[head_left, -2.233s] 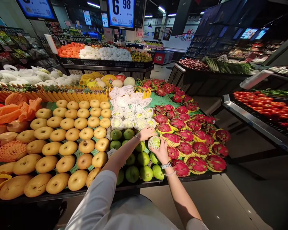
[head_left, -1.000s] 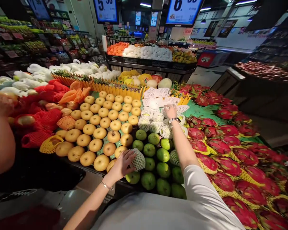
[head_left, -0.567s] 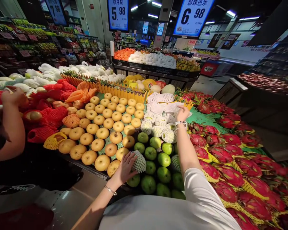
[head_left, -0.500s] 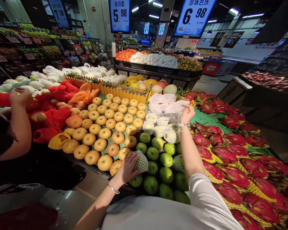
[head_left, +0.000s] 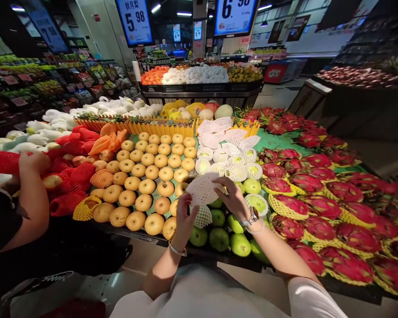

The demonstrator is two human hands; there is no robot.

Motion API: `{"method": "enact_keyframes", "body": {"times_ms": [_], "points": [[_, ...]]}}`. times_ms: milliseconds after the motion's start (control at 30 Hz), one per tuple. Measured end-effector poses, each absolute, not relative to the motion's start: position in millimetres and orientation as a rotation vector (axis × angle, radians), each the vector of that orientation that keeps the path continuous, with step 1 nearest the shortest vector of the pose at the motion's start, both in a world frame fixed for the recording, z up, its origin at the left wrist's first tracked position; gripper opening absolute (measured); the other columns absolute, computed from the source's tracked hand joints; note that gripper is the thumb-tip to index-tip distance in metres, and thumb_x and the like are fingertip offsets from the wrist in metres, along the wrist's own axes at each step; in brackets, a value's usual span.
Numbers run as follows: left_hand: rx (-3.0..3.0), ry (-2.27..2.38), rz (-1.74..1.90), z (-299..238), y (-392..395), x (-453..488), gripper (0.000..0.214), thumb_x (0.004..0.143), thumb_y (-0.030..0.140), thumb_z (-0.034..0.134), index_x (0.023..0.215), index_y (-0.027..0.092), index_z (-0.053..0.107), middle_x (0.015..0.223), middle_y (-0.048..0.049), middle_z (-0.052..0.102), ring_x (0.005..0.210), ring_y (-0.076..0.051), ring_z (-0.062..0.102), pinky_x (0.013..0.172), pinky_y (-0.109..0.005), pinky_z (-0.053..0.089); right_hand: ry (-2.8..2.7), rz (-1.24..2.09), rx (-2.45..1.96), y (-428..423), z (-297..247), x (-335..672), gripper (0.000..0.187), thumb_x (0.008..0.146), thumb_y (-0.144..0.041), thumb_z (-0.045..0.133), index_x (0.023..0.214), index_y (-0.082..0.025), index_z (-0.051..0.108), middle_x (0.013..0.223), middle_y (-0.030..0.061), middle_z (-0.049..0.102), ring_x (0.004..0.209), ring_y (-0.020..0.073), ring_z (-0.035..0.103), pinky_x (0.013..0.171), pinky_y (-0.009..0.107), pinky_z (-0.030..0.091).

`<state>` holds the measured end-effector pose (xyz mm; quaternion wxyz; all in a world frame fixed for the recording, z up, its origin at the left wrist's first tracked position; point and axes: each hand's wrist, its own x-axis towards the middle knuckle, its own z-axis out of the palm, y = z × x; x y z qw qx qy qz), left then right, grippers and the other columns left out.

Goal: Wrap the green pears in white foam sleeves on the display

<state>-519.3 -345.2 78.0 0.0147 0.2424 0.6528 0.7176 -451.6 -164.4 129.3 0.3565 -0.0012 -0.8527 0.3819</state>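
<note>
Both my hands are now working at one white foam sleeve (head_left: 203,189); a moment ago my right hand (head_left: 230,196) was reaching over the loose sleeves (head_left: 215,126) beyond it, and my left hand (head_left: 186,216) was resting against a netted green fruit (head_left: 204,217). That fruit is now sitting just behind my left thumb (I can't tell whether they are touching), so my left hand is free to help with the sleeve. My right hand is pinching the sleeve's right edge, its fingers curling closely; my left thumb and fingers are standing slightly apart at the lower left edge, and I can't tell how firmly they are gripping. The sleeve is hanging flattened between them, holding no fruit that I can see. Bare green fruits (head_left: 219,239) are lying below and behind my hands, brown pears (head_left: 146,186) are spreading to their left, and dragon fruits (head_left: 320,227) are filling their right side.

Above and beyond my hands, one sign (head_left: 134,20) is reading 秋月梨 and 5.98. Farther right, another sign (head_left: 234,17) is showing 6.98, its top being cut off. The white lettering on a distant red box (head_left: 274,73) is staying too small to read.
</note>
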Motion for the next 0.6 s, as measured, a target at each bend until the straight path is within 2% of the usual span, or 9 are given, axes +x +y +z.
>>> {"method": "enact_keyframes", "body": {"times_ms": [67,133,233,400,533,600], "points": [[0.702,2.208,2.141,77,-349,-525,0.039,0.082,0.052,0.067,0.105,0.021,0.060,0.103,-0.0055,0.060,0.098,-0.021,0.057,0.089,-0.034,0.047,-2.242,1.009,0.029,-176,126,-437,0.022,0.096,-0.026,0.052,0.114,-0.026,0.065,0.111,0.0071,0.070,0.106,0.0233,0.065,0.091,0.039,0.054],[0.658,2.295,2.085,75,-353,-532,0.033,0.080,0.051,0.068,0.089,0.020,0.060,0.089,-0.0023,0.056,0.087,-0.018,0.054,0.082,-0.032,0.046,-2.253,1.031,0.030,-184,122,-423,0.024,0.097,-0.024,0.050,0.116,-0.027,0.064,0.113,0.0061,0.070,0.106,0.0223,0.066,0.091,0.038,0.055],[0.609,2.120,2.045,68,-360,-537,0.034,0.080,0.050,0.067,0.076,0.019,0.053,0.075,0.0012,0.052,0.073,-0.015,0.049,0.071,-0.027,0.045,-2.199,1.023,-0.075,-192,108,-407,0.022,0.095,-0.025,0.056,0.114,-0.027,0.065,0.107,0.0057,0.069,0.099,0.0223,0.066,0.086,0.037,0.055],[0.619,1.945,2.063,48,-370,-528,0.033,0.074,0.042,0.070,0.072,0.020,0.046,0.070,0.0032,0.052,0.071,-0.013,0.052,0.070,-0.025,0.047,-2.022,1.146,-0.388,-207,69,-401,0.025,0.088,-0.029,0.063,0.112,-0.024,0.061,0.084,0.0018,0.062,0.073,0.0192,0.060,0.072,0.036,0.055],[0.590,1.959,2.078,34,-376,-517,0.029,0.072,0.038,0.070,0.073,0.021,0.046,0.070,0.0025,0.054,0.070,-0.013,0.054,0.070,-0.026,0.049,-1.813,1.316,-0.523,-223,46,-410,0.030,0.081,-0.034,0.068,0.106,-0.024,0.056,0.106,0.0072,0.062,0.091,0.0218,0.063,0.084,0.040,0.056],[0.603,1.964,2.081,31,-380,-514,0.027,0.073,0.040,0.069,0.078,0.020,0.051,0.078,-0.0003,0.059,0.077,-0.016,0.058,0.074,-0.028,0.051,-1.718,1.398,-0.581,-229,40,-414,0.033,0.078,-0.035,0.069,0.106,-0.025,0.055,0.108,0.0073,0.062,0.094,0.0224,0.063,0.086,0.040,0.056]]}}
